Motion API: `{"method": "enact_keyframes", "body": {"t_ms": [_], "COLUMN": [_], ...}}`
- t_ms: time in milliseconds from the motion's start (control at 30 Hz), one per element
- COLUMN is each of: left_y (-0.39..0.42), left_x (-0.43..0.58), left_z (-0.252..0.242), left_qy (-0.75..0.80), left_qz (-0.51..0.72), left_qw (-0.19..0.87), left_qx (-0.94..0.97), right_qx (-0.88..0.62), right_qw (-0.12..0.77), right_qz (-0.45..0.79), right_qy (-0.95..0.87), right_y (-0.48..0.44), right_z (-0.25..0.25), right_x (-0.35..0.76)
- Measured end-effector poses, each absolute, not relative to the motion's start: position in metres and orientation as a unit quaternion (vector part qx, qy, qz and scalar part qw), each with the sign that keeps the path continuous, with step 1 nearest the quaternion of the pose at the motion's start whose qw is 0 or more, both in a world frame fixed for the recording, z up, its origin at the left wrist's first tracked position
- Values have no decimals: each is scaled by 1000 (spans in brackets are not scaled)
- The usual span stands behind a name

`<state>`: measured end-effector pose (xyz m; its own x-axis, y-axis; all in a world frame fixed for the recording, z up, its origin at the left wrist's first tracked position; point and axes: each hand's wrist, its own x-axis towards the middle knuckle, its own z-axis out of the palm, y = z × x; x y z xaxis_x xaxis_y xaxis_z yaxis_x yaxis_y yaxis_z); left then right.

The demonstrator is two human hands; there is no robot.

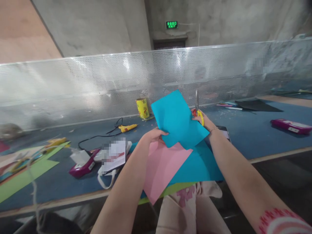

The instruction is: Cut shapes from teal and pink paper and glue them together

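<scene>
We count one raised blue sheet (175, 120), our left hand (156, 135) with its fingers clamped on the lower left edge, and one pair of scissors (197, 103) at the sheet's right, our right hand (206, 122) closed around the handles. One pink sheet (164, 169) shows below it, two purple power strips (290, 126) flank it (one well off each side), and one yellow roll (142, 109) stands left of it. Behind it, past the blue tabletop (255, 139), runs a perforated screen (109, 86); above hangs one exit sign (172, 25)
</scene>
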<state>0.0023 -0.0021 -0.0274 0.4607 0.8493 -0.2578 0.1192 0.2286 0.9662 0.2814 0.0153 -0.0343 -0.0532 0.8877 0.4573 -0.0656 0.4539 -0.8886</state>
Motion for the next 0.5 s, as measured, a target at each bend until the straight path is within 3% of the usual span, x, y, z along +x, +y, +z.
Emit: {"method": "enact_keyframes", "body": {"t_ms": [233, 400, 500], "left_y": [5, 9, 12], "left_x": [2, -1, 5], "left_z": [-38, -37, -36], "left_qy": [455, 456, 421], "left_qz": [328, 464, 528], "left_qw": [609, 599, 611], "left_qx": [560, 466, 414], "right_qx": [-351, -408, -392], "right_qw": [664, 726, 731], "right_qz": [402, 320, 350], "right_qy": [-524, -452, -435], "right_y": [20, 21, 20], "right_z": [-37, -36, -32], "right_x": [279, 279, 276]}}
